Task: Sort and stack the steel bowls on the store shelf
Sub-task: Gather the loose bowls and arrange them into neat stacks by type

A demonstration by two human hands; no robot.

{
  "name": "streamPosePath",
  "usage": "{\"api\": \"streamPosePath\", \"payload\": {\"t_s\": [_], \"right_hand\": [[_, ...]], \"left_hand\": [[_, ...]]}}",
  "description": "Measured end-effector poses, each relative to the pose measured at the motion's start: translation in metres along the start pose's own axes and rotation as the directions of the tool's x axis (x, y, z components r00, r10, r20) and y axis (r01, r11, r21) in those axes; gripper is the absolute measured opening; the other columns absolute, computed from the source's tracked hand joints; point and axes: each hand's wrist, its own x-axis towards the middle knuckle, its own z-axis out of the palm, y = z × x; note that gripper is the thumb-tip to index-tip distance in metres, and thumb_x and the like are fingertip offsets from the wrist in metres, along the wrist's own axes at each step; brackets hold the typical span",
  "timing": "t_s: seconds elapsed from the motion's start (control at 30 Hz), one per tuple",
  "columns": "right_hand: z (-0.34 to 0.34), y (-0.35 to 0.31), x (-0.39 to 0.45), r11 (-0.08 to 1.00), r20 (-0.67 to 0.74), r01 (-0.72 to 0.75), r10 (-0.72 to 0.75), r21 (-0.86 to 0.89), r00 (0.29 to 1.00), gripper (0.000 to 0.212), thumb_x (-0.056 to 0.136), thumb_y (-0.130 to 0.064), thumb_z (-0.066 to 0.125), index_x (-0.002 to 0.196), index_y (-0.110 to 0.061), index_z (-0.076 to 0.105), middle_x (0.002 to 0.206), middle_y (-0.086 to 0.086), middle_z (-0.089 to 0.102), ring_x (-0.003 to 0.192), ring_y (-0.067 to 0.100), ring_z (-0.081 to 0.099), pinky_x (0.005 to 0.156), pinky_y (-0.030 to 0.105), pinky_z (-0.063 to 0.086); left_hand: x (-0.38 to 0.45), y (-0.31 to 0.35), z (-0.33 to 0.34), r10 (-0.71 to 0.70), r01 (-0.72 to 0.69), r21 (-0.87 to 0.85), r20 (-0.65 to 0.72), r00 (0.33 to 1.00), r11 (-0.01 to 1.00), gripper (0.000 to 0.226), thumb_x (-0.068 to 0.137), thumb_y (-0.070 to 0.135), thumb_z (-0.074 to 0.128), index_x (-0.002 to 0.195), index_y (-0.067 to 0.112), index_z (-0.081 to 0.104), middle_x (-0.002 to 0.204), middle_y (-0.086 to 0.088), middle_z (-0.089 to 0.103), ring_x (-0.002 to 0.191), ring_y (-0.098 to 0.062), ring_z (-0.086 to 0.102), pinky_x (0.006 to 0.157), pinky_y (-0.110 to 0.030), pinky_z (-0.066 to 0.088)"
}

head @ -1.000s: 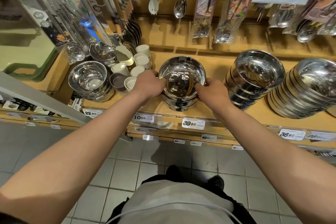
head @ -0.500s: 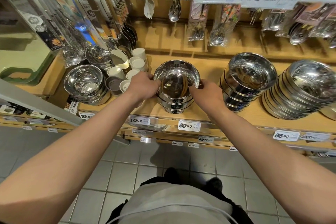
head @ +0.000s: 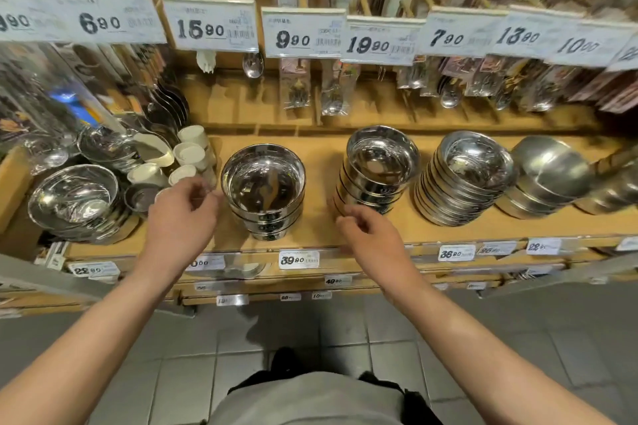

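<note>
A short stack of steel bowls [head: 264, 188] stands upright on the wooden shelf [head: 321, 162], in the middle. My left hand [head: 183, 217] hovers just left of this stack, fingers loosely curled, holding nothing. My right hand [head: 371, 235] hangs right of it, off the bowls, fingers loosely curled and empty, near the base of a taller stack of bowls [head: 378, 169]. Further right a leaning stack of shallow steel bowls [head: 462, 179] and another tilted stack [head: 545, 176] rest on the shelf.
A wide steel bowl stack [head: 74, 200] sits at the left, with white cups [head: 191, 152] and ladles behind it. Packed cutlery hangs above under a row of price tags [head: 303, 33]. Shelf-edge labels [head: 298, 258] line the front. Grey floor tiles lie below.
Both hands have let go of the middle bowl stack and drawn back toward me and apart. The camera has tilted up and swung right, showing more stacks on the right.
</note>
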Motion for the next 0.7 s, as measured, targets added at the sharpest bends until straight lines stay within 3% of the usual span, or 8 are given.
{"api": "streamPosePath", "payload": {"t_s": [0.1,0.2,0.27,0.33,0.4,0.53,0.63,0.7], "right_hand": [[-0.033,0.020,-0.011,0.974,-0.061,-0.074,0.089,0.214,0.994,0.014,0.100,-0.025,0.059,0.111,-0.025,0.068,0.095,-0.003,0.069,0.094,0.018,0.066,0.082,0.037,0.063],[-0.066,0.033,-0.023,0.952,-0.141,-0.051,0.097,0.303,0.985,0.010,0.100,-0.027,0.062,0.096,-0.026,0.071,0.088,-0.010,0.071,0.093,0.017,0.069,0.076,0.030,0.062],[-0.090,0.041,-0.034,0.949,-0.158,-0.059,0.113,0.310,0.981,0.011,0.099,-0.028,0.061,0.101,-0.023,0.071,0.086,-0.009,0.073,0.089,0.017,0.071,0.086,0.043,0.062],[-0.115,0.050,-0.047,0.947,-0.181,-0.065,0.126,0.314,0.975,0.012,0.099,-0.026,0.060,0.103,-0.022,0.071,0.082,-0.006,0.074,0.080,0.014,0.073,0.091,0.049,0.060],[-0.141,0.060,-0.061,0.931,-0.199,-0.054,0.133,0.360,0.971,0.012,0.100,-0.026,0.060,0.100,-0.023,0.072,0.088,-0.004,0.075,0.079,0.012,0.076,0.086,0.046,0.061],[-0.201,0.087,-0.093,0.870,-0.250,-0.031,0.175,0.492,0.952,0.015,0.102,-0.023,0.060,0.104,-0.017,0.073,0.100,0.000,0.073,0.088,0.016,0.075,0.071,0.025,0.060],[-0.246,0.112,-0.121,0.841,-0.328,-0.019,0.232,0.541,0.916,0.022,0.104,-0.024,0.057,0.115,-0.013,0.072,0.096,0.001,0.073,0.084,0.015,0.073,0.080,0.031,0.059],[-0.271,0.129,-0.140,0.827,-0.353,-0.016,0.257,0.562,0.899,0.022,0.105,-0.024,0.055,0.110,-0.015,0.074,0.086,-0.001,0.075,0.077,0.009,0.073,0.073,0.025,0.058]], "left_hand": [[-0.022,0.013,0.009,0.045,-0.045,-0.060,-0.009,0.999,0.997,0.013,0.099,0.026,0.057,0.105,0.022,0.069,0.079,0.016,0.063,0.073,0.002,0.056,0.061,-0.020,0.038],[-0.045,0.035,0.025,0.038,-0.028,-0.139,0.069,0.997,0.990,0.022,0.101,0.024,0.056,0.119,0.022,0.068,0.086,0.007,0.069,0.076,-0.020,0.067,0.064,-0.028,0.049],[-0.060,0.053,0.038,0.071,-0.054,-0.142,0.120,0.990,0.988,0.024,0.101,0.024,0.056,0.122,0.023,0.068,0.084,0.003,0.071,0.074,-0.024,0.068,0.066,-0.030,0.051],[-0.074,0.072,0.051,0.106,-0.090,-0.112,0.146,0.984,0.990,0.022,0.101,0.024,0.056,0.119,0.024,0.069,0.086,0.007,0.071,0.073,-0.009,0.064,0.064,-0.023,0.047],[-0.085,0.091,0.065,0.083,-0.055,-0.147,0.198,0.977,0.988,0.018,0.101,0.026,0.056,0.112,0.027,0.070,0.086,0.008,0.070,0.076,-0.008,0.063,0.066,-0.025,0.048],[-0.112,0.140,0.098,0.033,0.083,-0.271,0.398,0.917,0.959,0.015,0.097,0.033,0.059,0.093,0.033,0.073,0.103,0.001,0.071,0.096,-0.023,0.069,0.091,-0.050,0.058],[-0.134,0.184,0.127,0.042,0.136,-0.315,0.499,0.866,0.939,0.016,0.090,0.042,0.061,0.088,0.034,0.075,0.095,0.000,0.076,0.098,-0.025,0.072,0.093,-0.052,0.058],[-0.148,0.208,0.151,0.051,0.149,-0.317,0.544,0.837,0.937,0.025,0.088,0.045,0.061,0.092,0.024,0.073,0.095,-0.001,0.077,0.097,-0.025,0.072,0.092,-0.052,0.059]]}}
